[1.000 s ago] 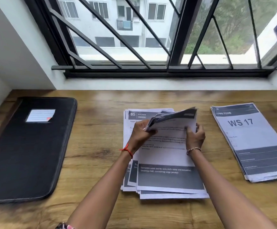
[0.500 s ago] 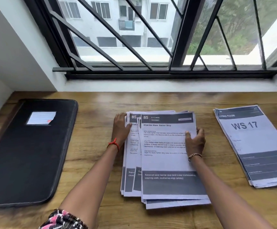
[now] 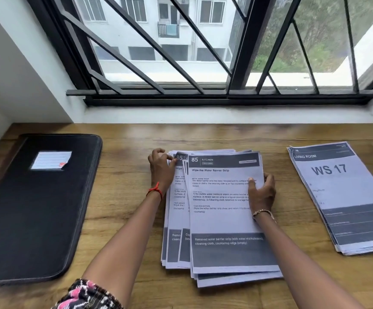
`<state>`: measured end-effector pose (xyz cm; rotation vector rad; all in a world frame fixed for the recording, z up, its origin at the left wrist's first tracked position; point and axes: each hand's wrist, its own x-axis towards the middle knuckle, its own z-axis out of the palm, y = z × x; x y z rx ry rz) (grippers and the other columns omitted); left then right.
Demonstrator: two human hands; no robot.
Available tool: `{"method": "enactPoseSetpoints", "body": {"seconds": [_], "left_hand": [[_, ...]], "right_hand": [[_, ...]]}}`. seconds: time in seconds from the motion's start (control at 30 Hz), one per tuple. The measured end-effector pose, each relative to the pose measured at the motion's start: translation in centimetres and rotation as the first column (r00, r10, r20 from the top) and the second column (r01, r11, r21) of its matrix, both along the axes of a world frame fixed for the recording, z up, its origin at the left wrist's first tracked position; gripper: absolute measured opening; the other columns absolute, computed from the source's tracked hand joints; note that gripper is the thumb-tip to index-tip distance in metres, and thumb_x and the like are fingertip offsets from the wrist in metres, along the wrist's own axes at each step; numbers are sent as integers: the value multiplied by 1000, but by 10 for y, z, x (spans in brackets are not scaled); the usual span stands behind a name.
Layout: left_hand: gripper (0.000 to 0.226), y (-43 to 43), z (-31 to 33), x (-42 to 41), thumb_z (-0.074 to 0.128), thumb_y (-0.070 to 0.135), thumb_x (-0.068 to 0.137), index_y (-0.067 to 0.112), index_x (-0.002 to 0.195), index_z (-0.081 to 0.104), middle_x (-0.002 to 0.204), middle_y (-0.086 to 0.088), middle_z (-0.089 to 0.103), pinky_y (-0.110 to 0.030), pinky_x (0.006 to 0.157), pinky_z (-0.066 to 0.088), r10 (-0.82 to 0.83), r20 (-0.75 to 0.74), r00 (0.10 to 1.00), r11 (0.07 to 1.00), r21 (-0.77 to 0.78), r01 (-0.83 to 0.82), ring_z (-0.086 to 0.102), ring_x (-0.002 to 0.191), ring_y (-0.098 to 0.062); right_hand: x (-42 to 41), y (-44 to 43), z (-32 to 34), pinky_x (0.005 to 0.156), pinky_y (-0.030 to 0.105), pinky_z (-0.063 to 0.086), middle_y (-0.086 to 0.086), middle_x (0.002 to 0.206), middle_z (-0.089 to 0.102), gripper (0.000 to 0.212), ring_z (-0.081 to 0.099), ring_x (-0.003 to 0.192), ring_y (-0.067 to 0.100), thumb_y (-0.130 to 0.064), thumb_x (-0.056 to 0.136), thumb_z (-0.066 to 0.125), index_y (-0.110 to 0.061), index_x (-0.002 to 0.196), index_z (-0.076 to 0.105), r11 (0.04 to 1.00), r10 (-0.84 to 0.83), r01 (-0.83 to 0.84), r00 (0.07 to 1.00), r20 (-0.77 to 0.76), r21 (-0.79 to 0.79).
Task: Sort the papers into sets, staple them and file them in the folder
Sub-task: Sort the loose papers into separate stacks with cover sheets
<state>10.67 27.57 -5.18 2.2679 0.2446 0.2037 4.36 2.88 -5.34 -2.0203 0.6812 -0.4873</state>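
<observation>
A kitchen stack (image 3: 221, 221) of white printed paper sheets with dark grey header and footer bands is seen at the centre of the brown wood-grain table (image 3: 125, 141). Its top sheet is headed "85 KITCHEN" and titled "Wipe the Water Barrier Strip". The sheets are fanned, so that narrow strips of lower pages with the same "85" header are exposed along the left side and the bottom edge.

The stack is held between the two hands, which are kept apart at its upper part. The upper left corner of a lower sheet is pinched by the curled fingers of the left hand (image 3: 162, 172), whose wrist lies over the left edge. The right edge is gripped by the right hand (image 3: 261, 192), with the thumb laid on the top sheet and the fingers curled round the side.

A second pile, the living-room stack (image 3: 341, 197) marked "WS 17", is laid well apart to the right. A closed black zipped fabric folder (image 3: 36, 215) with a white label is placed at the far left.
</observation>
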Motion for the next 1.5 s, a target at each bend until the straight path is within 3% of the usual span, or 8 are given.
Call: {"method": "enactPoseSetpoints", "body": {"seconds": [0.17, 0.27, 0.4, 0.7, 0.9, 1.13, 1.3, 1.5], "left_hand": [[16, -14, 12, -20, 46, 19, 98, 6, 100, 54, 99, -8, 57, -28, 68, 40, -64, 66, 996, 947, -311, 82, 51, 81, -17], [35, -19, 14, -36, 54, 30, 93, 15, 124, 47, 121, 1, 57, -23, 83, 43, -203, -23, 979, 841, -517, 162, 54, 103, -10], [72, -27, 18, -47, 75, 11, 76, 21, 137, 38, 129, 13, 49, -17, 101, 36, -328, 66, 942, 826, -465, 320, 46, 120, 1], [20, -74, 27, -62, 60, -6, 74, 6, 87, 69, 77, -4, 69, -18, 58, 44, -391, 406, 826, 863, -149, 482, 58, 66, -4], [21, -63, 31, -64, 66, -1, 72, 12, 88, 70, 78, -4, 69, -31, 62, 49, -351, 346, 870, 802, -369, 470, 61, 70, -9], [23, -41, 26, -52, 62, 31, 88, 9, 93, 64, 72, 4, 59, -24, 64, 45, -282, 51, 958, 908, -310, 283, 54, 65, -1], [42, -13, 13, -29, 29, 27, 102, 6, 134, 47, 143, -10, 43, -28, 113, 17, -185, -39, 982, 963, -204, 174, 27, 138, -19], [55, 4, -8, -19, 46, 16, 95, 12, 146, 25, 155, -3, 21, -34, 116, 6, -243, -119, 963, 951, 166, 261, 9, 145, -16]], "right_hand": [[1, 1, 3, 72, 21, 34, 20, 109, 60, 30, 57, 96, 29, -5, 83, 60, 5, 110, 51, 998, -24, 24, 1000, 10, 61], [2, 4, 6, 73, 23, 37, 17, 109, 61, 31, 56, 92, 24, -7, 83, 60, 3, 111, 51, 990, -61, 58, 998, 18, 128], [4, 3, 3, 76, 24, 38, 16, 108, 61, 28, 51, 89, 18, -9, 83, 62, 2, 108, 55, 983, -77, 74, 997, 13, 167], [9, -4, 6, 63, 23, 35, 10, 91, 58, 36, 50, 82, 19, -30, 79, 68, -1, 100, 62, 956, -106, 92, 994, 35, 279], [14, -1, 8, 56, 22, 36, 10, 82, 56, 30, 48, 71, 17, -26, 85, 66, -1, 101, 60, 946, -79, 55, 995, 65, 318], [12, 5, 7, 67, 30, 41, 9, 88, 60, 23, 55, 78, 21, -23, 82, 67, -7, 94, 55, 970, -57, 48, 998, 32, 240], [10, 7, 6, 70, 31, 43, 10, 90, 57, 37, 53, 79, 21, -23, 83, 67, 1, 106, 52, 984, -39, 36, 999, 14, 174], [7, 8, 6, 63, 24, 37, 9, 90, 56, 39, 51, 78, 19, -23, 83, 68, 2, 108, 52, 980, -27, 19, 999, 42, 196]]}}
